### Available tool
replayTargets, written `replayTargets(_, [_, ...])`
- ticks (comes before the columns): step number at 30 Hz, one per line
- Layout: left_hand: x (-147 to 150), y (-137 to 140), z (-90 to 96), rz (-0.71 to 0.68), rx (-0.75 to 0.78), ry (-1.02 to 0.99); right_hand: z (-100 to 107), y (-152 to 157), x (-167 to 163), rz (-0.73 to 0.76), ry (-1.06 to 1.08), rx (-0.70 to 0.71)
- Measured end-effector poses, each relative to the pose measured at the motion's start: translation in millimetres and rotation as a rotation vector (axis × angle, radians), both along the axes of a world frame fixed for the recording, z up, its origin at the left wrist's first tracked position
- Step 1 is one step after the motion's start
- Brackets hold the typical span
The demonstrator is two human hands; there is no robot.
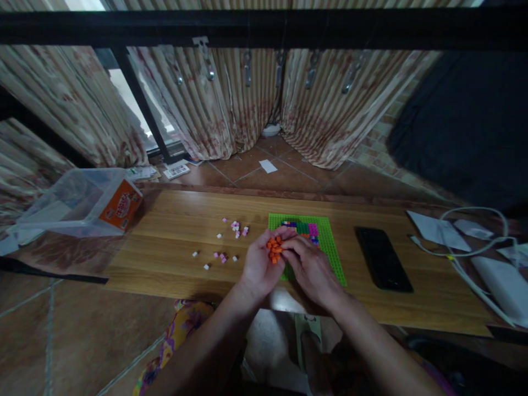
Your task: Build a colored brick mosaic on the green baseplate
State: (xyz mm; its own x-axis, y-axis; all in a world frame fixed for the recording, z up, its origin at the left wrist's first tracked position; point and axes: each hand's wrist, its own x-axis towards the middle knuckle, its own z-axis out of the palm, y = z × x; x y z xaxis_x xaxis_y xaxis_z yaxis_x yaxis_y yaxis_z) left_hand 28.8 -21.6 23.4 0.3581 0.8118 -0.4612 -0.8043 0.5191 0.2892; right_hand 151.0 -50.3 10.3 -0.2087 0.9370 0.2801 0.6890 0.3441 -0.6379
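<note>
My left hand [259,264] is cupped, palm up, around a small heap of orange toy bricks [274,250]. From the right, my right hand [308,265] reaches over the palm, its thumb and fingertips pinched on an orange brick at the heap's edge. Both hands are above the near left part of a green studded baseplate [336,258] and hide some of it. Toward the plate's far side sit purple, dark green, magenta [313,229] and other coloured bricks, partly covered by my fingers.
Loose pink and white bricks [223,257] are scattered left of the plate on the wooden table [165,242]. A clear plastic bin [82,192] with an orange label stands at the left end. To the right lie a black phone [383,258] and a white cable [466,254].
</note>
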Motion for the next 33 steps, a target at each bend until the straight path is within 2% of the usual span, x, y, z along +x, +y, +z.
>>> replayTargets(7, [-2,0,-0.3,0.012,0.018,0.013,4,1,5,-0.089,0.253,-0.045])
replayTargets(12, [-7,3,1.3,0.021,0.015,0.029,2,11,34,-0.233,0.382,0.016])
replayTargets(14, [-9,4,0.5,0.034,0.026,0.062,1,16,51,-0.286,0.361,0.026])
replayTargets(19, [-13,8,-2.2,0.091,0.036,0.107,-4,21,76,-0.380,0.291,-0.057])
replayTargets(28, [-13,7,0.0,0.115,0.034,0.123,-9,21,70,-0.422,0.233,-0.094])
replayTargets(33, [-14,9,1.0,0.118,0.026,0.119,-13,21,67,-0.376,0.184,-0.019])
